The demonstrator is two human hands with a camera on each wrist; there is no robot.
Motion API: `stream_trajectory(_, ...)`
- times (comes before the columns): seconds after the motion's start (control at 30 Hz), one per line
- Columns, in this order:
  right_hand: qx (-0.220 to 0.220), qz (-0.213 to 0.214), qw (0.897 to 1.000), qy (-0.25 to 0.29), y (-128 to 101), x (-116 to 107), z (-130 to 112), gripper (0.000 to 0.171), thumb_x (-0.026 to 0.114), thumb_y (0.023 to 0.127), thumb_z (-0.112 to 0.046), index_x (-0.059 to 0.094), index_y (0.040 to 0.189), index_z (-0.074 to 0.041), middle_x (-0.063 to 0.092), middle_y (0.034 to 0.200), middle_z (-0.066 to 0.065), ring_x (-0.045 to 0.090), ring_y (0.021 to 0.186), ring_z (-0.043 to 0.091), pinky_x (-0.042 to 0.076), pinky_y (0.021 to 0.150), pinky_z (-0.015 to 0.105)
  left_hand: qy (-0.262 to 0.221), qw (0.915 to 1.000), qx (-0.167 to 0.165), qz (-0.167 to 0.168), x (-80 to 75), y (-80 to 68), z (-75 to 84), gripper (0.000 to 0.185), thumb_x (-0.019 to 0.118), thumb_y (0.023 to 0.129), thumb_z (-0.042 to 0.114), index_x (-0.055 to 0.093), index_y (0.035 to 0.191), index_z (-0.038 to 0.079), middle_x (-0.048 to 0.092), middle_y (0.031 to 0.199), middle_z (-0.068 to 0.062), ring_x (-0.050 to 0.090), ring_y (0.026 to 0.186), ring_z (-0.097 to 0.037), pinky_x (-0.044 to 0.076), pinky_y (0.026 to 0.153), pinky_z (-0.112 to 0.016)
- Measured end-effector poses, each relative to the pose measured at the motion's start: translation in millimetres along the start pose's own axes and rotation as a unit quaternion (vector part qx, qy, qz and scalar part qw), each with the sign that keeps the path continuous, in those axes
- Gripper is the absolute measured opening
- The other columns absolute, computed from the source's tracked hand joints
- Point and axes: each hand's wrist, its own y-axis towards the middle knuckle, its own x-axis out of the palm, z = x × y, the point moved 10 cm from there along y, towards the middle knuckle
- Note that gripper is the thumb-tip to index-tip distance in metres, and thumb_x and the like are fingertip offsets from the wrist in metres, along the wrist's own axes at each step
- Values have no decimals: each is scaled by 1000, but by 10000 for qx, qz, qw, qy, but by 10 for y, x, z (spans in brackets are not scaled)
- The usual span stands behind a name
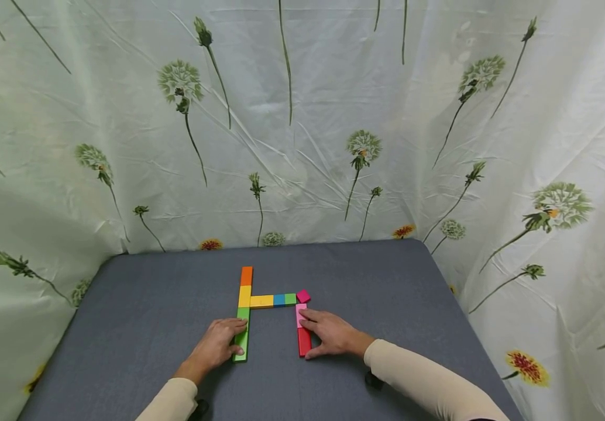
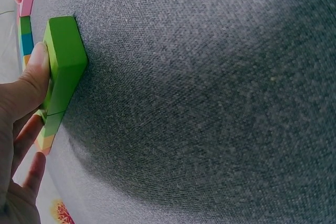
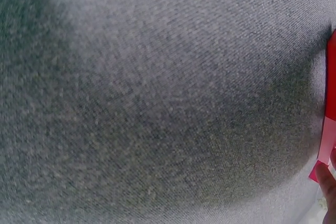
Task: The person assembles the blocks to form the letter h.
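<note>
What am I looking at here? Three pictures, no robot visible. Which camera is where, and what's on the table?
No machine: a person works with two bare hands. The big picture comes from a camera on the head, looking down at a grey table; the two close-ups come from cameras on each wrist. On the table, coloured blocks lie flat in an H-like shape. The left hand rests on the long green block, thumb against its side. The right hand lies against the pink block and red block. A small magenta block sits tilted at the top of that column.
</note>
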Motion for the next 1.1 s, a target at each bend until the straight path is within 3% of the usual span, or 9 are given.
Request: stream_trajectory(1.1, 133, 64, 9996, 234, -13, -12, 55, 84, 69, 80, -60, 45, 145, -13, 33, 154, 5, 36, 138, 23, 35, 109, 38, -6, 10000, 8, -68, 14, 5, -2, 54, 84, 68, 21, 69, 113, -5, 67, 119, -13, 61, 112, -30, 44, 94, -50)
